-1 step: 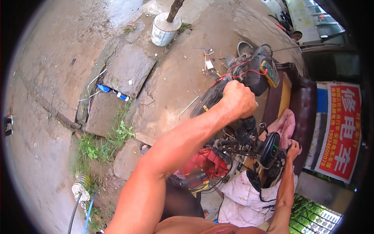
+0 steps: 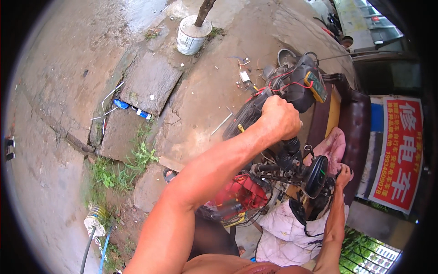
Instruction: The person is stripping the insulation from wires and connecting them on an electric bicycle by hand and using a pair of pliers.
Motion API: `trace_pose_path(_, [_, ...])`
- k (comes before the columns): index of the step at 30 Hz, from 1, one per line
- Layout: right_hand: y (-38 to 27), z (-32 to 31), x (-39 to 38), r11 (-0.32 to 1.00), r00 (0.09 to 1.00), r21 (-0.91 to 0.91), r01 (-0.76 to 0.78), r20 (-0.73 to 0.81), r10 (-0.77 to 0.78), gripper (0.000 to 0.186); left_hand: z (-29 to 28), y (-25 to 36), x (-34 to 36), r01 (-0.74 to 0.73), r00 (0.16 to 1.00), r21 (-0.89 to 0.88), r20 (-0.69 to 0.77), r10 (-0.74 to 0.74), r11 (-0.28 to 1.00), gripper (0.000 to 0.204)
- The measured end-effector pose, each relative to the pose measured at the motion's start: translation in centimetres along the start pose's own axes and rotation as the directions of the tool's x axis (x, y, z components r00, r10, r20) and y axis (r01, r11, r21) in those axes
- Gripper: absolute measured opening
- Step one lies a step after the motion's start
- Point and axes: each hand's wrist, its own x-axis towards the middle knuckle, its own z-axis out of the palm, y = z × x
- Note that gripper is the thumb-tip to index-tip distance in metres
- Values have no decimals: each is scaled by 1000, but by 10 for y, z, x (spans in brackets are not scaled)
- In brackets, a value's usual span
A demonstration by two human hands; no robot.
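Note:
My left hand (image 2: 280,118) is a closed fist on the left side of an electric bike's handlebar (image 2: 289,148); the fist hides the grip itself. Black parts emerge just below it and run toward a dark oval display (image 2: 315,176) with a small green light. Around the bar's right end, my right hand (image 2: 344,175) is curled beside a pink padded cover (image 2: 287,223). Beyond my left fist, a yellow multimeter (image 2: 315,86) with red leads rests on the bike's black body (image 2: 299,82). Red cloth or plastic (image 2: 244,192) shows under my left forearm.
A dark leather sofa (image 2: 358,132) stands to the right, near a red sign (image 2: 397,155). Wires and a white block (image 2: 245,76) lie on the concrete beyond. A white bucket (image 2: 191,39) holds a wooden post. Broken slabs (image 2: 153,82) and weeds (image 2: 114,173) lie left.
Both hands keep their places. My left forearm has shifted very slightly, and a sandalled foot beside it shows a little more.

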Motion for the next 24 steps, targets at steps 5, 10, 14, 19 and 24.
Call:
trace_pose_path(5, [-30,0,-7,996,1000,-89,-12,26,15,28,-1,-6,0,-6,1000,-20,-1,6,1000,51])
trace_pose_path(10, [-27,-4,-10,997,1000,-79,-25,1,25,28,0,-9,3,-47,999,-36,-2,47,998,50])
trace_pose_path(14, [-21,-6,-9,993,999,-112,42,-24,-45,29,0,-7,6,-45,999,-32,22,46,998,50])
trace_pose_path(19, [-8,-4,-2,991,998,-119,-62,27,65,30,-13,-4,7,-36,989,26,145,32,999,53])
trace_pose_path(24, [-3,-4,-4,989,995,-111,-99,16,101,30,-20,6,15,33,968,68,246,-49,997,56])
